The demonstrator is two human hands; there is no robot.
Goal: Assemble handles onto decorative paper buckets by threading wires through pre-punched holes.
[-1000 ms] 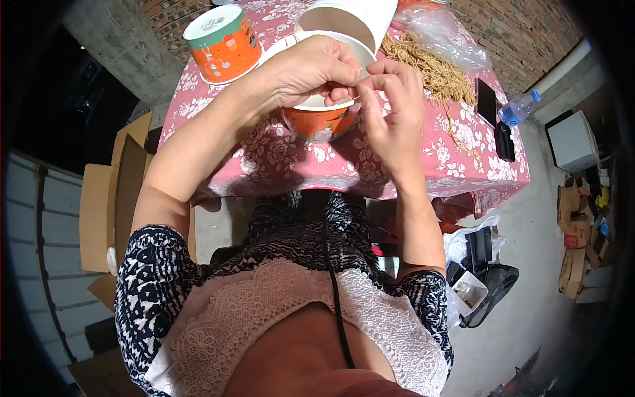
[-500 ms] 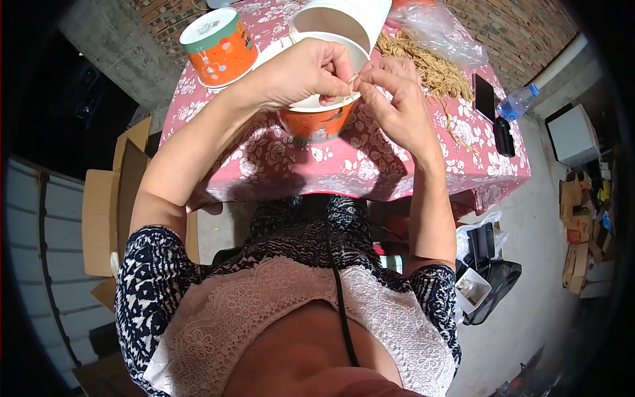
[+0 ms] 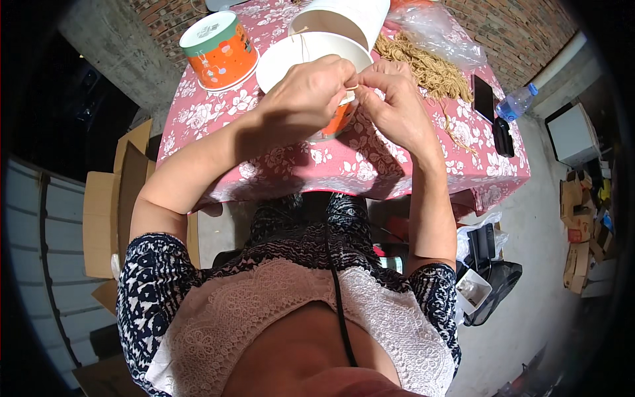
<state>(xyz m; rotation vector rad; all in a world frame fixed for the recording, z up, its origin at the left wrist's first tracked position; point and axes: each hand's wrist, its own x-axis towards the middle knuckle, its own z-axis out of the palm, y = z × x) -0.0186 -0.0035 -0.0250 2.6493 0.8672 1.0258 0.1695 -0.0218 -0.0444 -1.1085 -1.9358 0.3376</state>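
Observation:
An orange paper bucket with a white inside (image 3: 281, 58) stands on the table in front of me, its near side mostly hidden behind my hands. Over its near right rim, my left hand (image 3: 311, 92) is closed on a thin piece of tan string (image 3: 352, 88), back of the hand upward. Close beside it, my right hand (image 3: 397, 99) pinches the same string between thumb and forefinger. Another bit of string (image 3: 303, 41) sticks up at the bucket's far rim. A heap of tan string (image 3: 426, 69) lies just beyond my right hand.
An upturned orange and green bucket (image 3: 221, 56) stands at the back left. A white container (image 3: 344, 16) lies tipped behind the near bucket. Clear plastic bags (image 3: 440, 33), a phone (image 3: 483, 98), a small black case (image 3: 504, 137) and a bottle (image 3: 518, 102) lie on the right.
My left hand has turned over, back upward, and closed more tightly, moving slightly nearer. My right hand has barely shifted. More of the bucket's inside now shows.

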